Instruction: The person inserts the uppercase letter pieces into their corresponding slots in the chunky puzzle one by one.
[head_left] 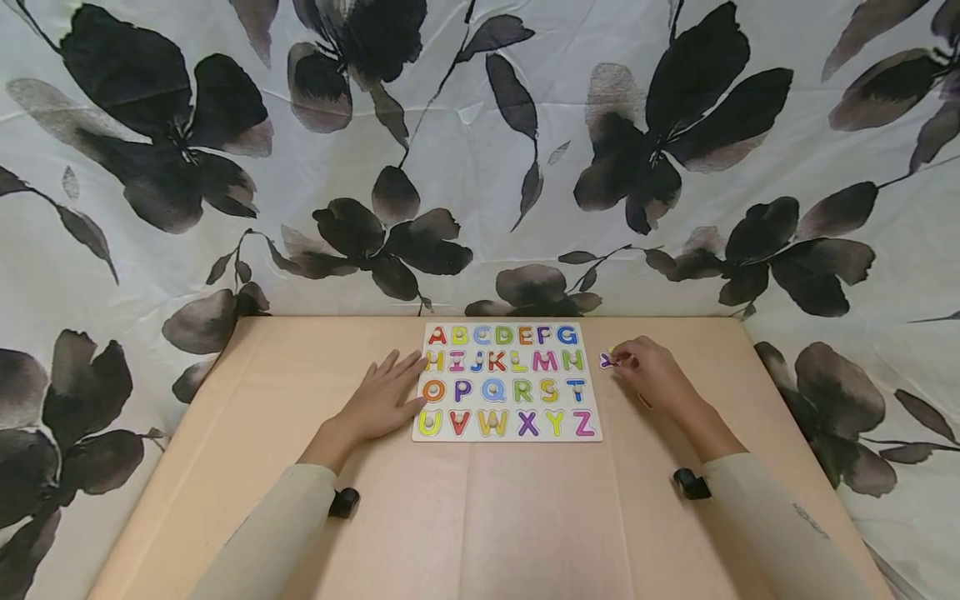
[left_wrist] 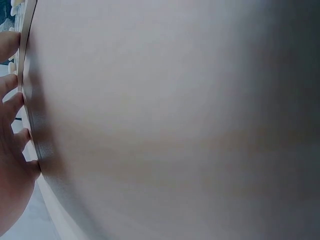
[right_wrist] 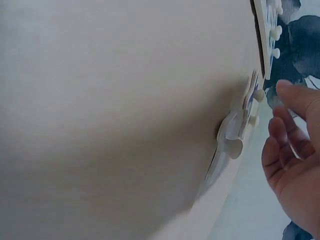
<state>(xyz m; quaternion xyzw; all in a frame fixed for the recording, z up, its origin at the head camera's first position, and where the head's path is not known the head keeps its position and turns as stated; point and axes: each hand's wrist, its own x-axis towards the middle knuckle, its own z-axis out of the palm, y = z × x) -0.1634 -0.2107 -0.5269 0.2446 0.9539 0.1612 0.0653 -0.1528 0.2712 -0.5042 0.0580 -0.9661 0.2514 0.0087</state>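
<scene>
A white alphabet puzzle board (head_left: 476, 423) lies on the table, with colourful knobbed letters in four rows. My left hand (head_left: 384, 396) rests with spread fingers against the board's left edge; the left wrist view shows its fingertips at that edge. Right of the board, my right hand (head_left: 654, 375) hovers over a few loose pieces, among them a purple piece (head_left: 606, 361). In the right wrist view, the loose knobbed pieces (right_wrist: 230, 131) lie on the table. Thumb and loosely bent fingers (right_wrist: 285, 135) stand apart, with nothing visible between them. The letters on these pieces cannot be read.
The light wooden table (head_left: 480, 517) ends at the back against a white cloth (head_left: 465, 150) with dark flowers. Black wrist cameras (head_left: 345, 502) sit under both sleeves.
</scene>
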